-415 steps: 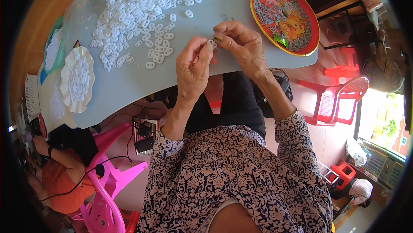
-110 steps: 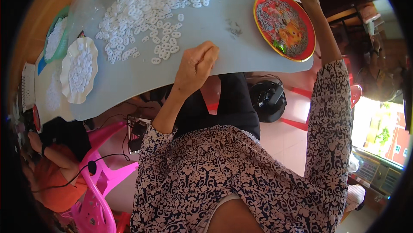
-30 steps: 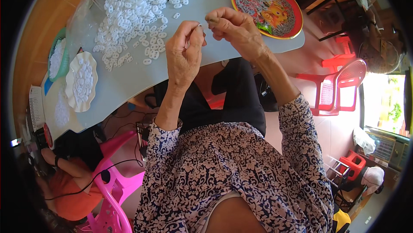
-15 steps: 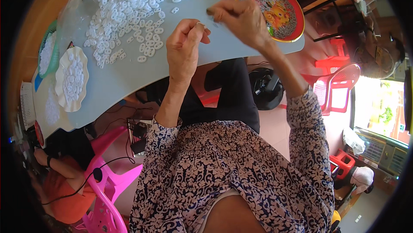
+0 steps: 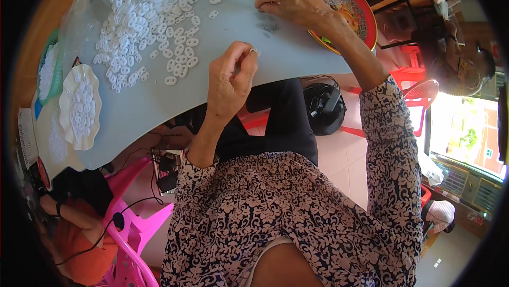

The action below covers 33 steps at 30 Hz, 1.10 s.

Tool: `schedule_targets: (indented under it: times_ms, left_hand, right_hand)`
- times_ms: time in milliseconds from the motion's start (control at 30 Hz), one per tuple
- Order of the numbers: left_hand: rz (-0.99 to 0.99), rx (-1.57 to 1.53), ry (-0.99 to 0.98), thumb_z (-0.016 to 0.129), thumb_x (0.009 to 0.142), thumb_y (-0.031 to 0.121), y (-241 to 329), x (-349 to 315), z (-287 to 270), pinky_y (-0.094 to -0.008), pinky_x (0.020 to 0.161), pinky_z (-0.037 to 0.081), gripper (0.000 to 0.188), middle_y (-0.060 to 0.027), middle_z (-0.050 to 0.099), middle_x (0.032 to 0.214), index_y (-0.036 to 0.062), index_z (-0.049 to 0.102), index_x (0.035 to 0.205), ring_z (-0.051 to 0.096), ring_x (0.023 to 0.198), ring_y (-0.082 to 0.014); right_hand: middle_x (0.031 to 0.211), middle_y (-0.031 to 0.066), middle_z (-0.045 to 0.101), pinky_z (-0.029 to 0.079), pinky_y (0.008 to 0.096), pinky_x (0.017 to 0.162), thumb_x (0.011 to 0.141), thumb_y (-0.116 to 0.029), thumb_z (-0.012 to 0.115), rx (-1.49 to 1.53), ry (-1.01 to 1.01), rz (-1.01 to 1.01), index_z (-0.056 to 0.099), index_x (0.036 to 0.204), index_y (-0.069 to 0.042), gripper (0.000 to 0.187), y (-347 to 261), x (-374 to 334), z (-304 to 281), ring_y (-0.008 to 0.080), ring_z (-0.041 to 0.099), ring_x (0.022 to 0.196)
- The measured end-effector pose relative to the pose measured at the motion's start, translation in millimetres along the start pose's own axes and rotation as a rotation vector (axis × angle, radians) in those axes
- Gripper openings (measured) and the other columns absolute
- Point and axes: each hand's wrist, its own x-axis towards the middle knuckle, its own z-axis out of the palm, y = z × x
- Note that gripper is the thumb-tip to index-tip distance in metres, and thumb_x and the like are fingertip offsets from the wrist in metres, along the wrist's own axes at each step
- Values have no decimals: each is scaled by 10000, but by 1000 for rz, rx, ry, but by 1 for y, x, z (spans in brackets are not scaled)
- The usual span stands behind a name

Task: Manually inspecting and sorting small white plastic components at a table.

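Note:
My left hand is raised in front of the table edge, fingers closed in a pinch. A small whitish plastic piece pokes out at its fingertips, mostly hidden by them. Farther off, my right hand hovers over the table with thumb and fingers pressed together; whatever is between them does not show. Just below it lies a little scatter of thin grey bits. Beside that wrist sits a round red tray with a gold rim, holding many small grey pieces. A big heap of white oval pieces with two holes spreads on the left.
A scalloped cream dish of white pieces and a green basket stand on the grey table at far left. A pink chair and a person in orange are at lower left. A black device rests beyond my legs.
My right hand has moved up and slightly away, uncovering the grey bits. My left hand has come lower and a little right. The view has shifted slightly.

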Motion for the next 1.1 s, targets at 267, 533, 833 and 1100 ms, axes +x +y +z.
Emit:
schedule_targets:
  times_ms: [267,533,833,1100]
  left_hand:
    - [-29,-9,-8,531,877,74,5,-1,1,-212,454,308,118,23,418,573,-4,500,793,354,523,-39]
    - [-41,-114,4,512,883,93,-1,2,-5,-203,513,342,128,-2,491,648,-3,521,799,416,575,-52]
    - [-64,-87,-52,504,892,128,6,2,-5,-201,535,361,146,-6,533,707,-1,538,833,458,607,-58]
    - [-58,1,-116,506,901,117,7,5,-3,-205,523,376,128,1,528,710,2,533,852,457,605,-52]
  right_hand:
    - [712,156,604,490,397,682,798,-77,587,-397,15,-178,612,717,-4,112,-9,10,17,309,614,700]
    - [701,135,630,506,310,603,733,-53,618,36,34,0,619,759,8,67,-27,-2,0,223,619,633]
    - [689,9,639,476,217,602,780,-69,642,879,258,366,658,864,20,124,-60,-72,36,60,575,644]
    - [857,-2,607,501,220,729,874,-55,607,1276,371,240,604,990,-17,122,-61,-76,50,52,571,767]
